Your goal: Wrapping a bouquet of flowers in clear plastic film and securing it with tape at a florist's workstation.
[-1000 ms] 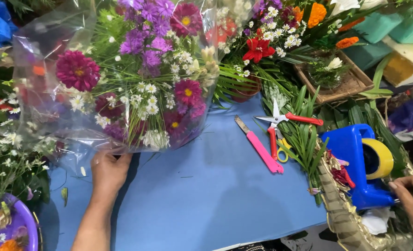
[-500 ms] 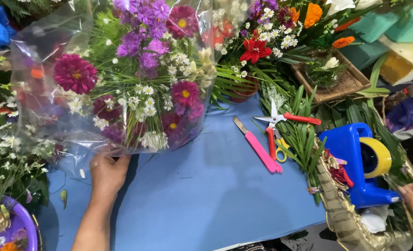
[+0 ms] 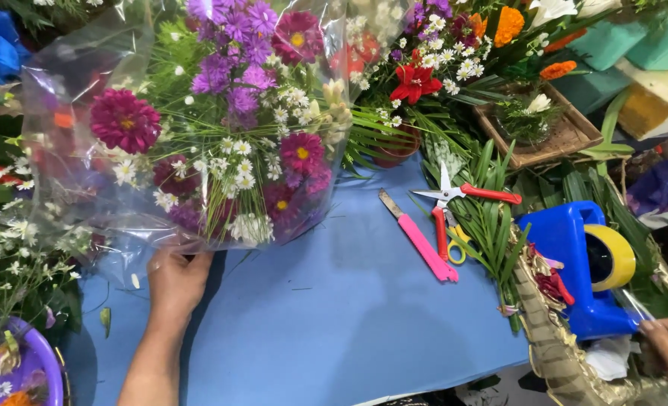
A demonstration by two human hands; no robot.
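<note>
A clear cellophane wrap sits at upper left, crinkled and see-through, cone-shaped around pink, purple and white flowers. Its narrow lower end rests on the blue counter. No labels, signs or screens appear.

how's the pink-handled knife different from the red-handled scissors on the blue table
The knife has one straight blade and a pink handle; the scissors have two short blades spread open and red handles. The knife lies diagonally on bare blue table; the scissors rest partly on green leaves. Both lie untouched between the hands.
</note>
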